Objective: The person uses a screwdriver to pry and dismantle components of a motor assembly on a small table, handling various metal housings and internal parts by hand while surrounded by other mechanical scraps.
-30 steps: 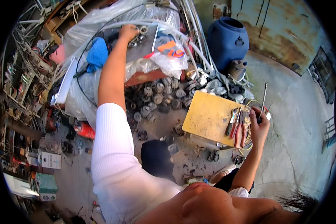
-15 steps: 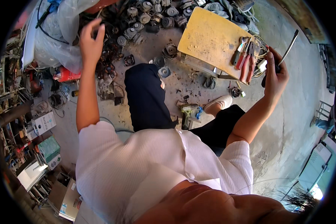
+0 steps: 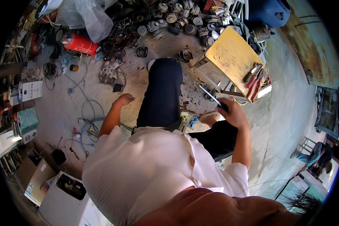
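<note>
A screwdriver (image 3: pixel 210 95) with a dark handle and long metal shaft is in my right hand (image 3: pixel 233 113), its fingers wrapped round the handle. The shaft points forward and left, between my knee and a small yellow-topped table (image 3: pixel 229 49). Red-handled pliers (image 3: pixel 255 86) and other hand tools lie together on the table's near right corner. My left hand (image 3: pixel 124 100) is held beside my left thigh, fingers loosely extended and partly turned from view, with nothing seen in it.
Several worn motor parts (image 3: pixel 171 18) are heaped at the far side. A green power drill (image 3: pixel 184 117) lies partly hidden between my legs. Cables (image 3: pixel 89 128) trail across the floor at left, near a red container (image 3: pixel 80 43). A blue drum (image 3: pixel 269 13) stands far right.
My left hand has come back from the far left heap to beside my thigh. My right hand has moved left and nearer with the screwdriver, whose tip now points forward-left. The view has shifted.
</note>
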A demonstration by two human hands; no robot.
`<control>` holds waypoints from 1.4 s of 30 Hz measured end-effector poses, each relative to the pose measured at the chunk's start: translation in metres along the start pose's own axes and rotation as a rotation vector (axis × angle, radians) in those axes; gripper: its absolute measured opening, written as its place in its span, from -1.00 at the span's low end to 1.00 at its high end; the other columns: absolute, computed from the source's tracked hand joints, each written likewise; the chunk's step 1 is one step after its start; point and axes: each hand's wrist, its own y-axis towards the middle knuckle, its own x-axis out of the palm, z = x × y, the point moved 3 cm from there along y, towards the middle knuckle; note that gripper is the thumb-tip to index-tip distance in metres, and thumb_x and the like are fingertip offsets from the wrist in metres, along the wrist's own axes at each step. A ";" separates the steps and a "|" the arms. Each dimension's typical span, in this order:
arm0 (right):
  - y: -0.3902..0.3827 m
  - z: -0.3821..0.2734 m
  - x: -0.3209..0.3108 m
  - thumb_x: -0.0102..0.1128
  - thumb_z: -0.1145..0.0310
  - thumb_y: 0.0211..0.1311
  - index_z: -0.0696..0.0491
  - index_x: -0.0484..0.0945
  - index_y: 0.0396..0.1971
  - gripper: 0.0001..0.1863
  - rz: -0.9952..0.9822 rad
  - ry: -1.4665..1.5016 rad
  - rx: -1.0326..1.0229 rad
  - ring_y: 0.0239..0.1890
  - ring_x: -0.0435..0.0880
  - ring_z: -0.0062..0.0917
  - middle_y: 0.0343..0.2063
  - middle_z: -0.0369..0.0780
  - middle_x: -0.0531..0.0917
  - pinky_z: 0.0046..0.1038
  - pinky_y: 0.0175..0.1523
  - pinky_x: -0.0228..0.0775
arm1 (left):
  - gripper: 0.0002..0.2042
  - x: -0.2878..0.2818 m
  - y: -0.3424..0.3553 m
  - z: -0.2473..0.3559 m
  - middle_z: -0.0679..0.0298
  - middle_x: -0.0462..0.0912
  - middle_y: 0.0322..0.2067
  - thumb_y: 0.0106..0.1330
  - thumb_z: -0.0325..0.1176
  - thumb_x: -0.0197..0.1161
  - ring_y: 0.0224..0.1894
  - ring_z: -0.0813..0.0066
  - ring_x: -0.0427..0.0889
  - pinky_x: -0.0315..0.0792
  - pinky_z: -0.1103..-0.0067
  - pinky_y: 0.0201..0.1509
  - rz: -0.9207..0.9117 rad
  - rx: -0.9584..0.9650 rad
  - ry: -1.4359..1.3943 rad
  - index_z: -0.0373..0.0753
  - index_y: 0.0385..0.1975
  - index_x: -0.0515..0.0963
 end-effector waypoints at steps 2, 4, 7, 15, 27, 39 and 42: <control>-0.027 0.021 0.012 0.27 0.40 0.21 0.18 0.55 -0.01 -0.65 -0.068 0.050 0.080 -0.43 0.59 -0.37 -0.44 -0.10 0.64 -0.37 -0.24 0.47 | -0.53 0.027 -0.001 0.003 0.03 0.67 -0.21 0.36 0.04 0.14 -0.20 0.14 0.65 0.49 0.32 -0.09 -0.071 -0.133 -0.128 -0.31 -0.07 0.59; -0.052 0.029 0.013 0.23 0.41 0.25 0.18 0.52 0.03 -0.64 -0.091 0.247 0.325 -0.42 0.59 -0.50 -0.40 -0.17 0.64 -0.45 -0.29 0.47 | -0.51 0.037 -0.010 0.014 0.03 0.68 -0.34 0.37 0.06 0.10 -0.27 0.05 0.64 0.46 0.27 -0.04 -0.155 -0.343 -0.059 -0.35 -0.28 0.63; -0.084 0.033 0.012 0.16 0.42 0.32 0.16 0.47 0.12 -0.62 0.047 0.597 0.471 -0.42 0.55 -0.64 -0.33 -0.24 0.61 -0.56 -0.34 0.45 | -0.47 0.045 -0.001 0.009 0.04 0.65 -0.47 0.39 0.09 0.05 -0.38 0.03 0.62 0.45 0.25 -0.08 -0.198 -0.219 0.103 -0.36 -0.44 0.62; -0.124 0.047 -0.002 0.11 0.38 0.37 0.17 0.35 0.24 -0.53 0.392 0.705 0.588 -0.44 0.48 -0.68 -0.30 -0.25 0.57 -0.61 -0.41 0.39 | -0.57 0.044 0.059 0.042 -0.01 0.67 -0.26 0.36 -0.02 0.08 -0.13 0.02 0.62 0.43 0.26 0.01 0.219 0.248 -0.194 -0.32 -0.33 0.66; -0.165 0.129 -0.014 0.21 0.29 0.33 -0.05 0.20 0.34 -0.38 1.240 0.314 0.682 -0.36 0.55 -0.69 -0.17 -0.28 0.62 -0.66 -0.42 0.40 | -0.62 0.036 0.107 0.046 -0.01 0.68 -0.29 0.27 -0.04 0.15 -0.16 -0.01 0.64 0.47 0.25 -0.06 0.000 0.075 -0.184 -0.29 -0.35 0.65; -0.149 0.155 -0.013 0.16 0.34 0.34 -0.07 0.18 0.34 -0.40 1.260 0.060 0.788 -0.41 0.52 -0.68 -0.26 -0.30 0.60 -0.66 -0.48 0.29 | -0.50 -0.120 0.241 0.117 0.05 0.55 0.08 0.13 -0.13 0.33 0.10 0.05 0.53 0.43 0.21 0.16 0.576 -0.109 -0.153 -0.17 0.08 0.50; -0.143 0.151 -0.013 0.13 0.37 0.36 -0.07 0.21 0.32 -0.44 1.232 0.078 0.818 -0.44 0.49 -0.71 -0.26 -0.30 0.60 -0.69 -0.53 0.23 | -0.38 -0.154 0.275 0.153 0.13 0.40 0.23 0.10 -0.08 0.37 0.24 0.06 0.40 0.35 0.16 0.24 0.635 -0.110 -0.026 -0.10 0.20 0.41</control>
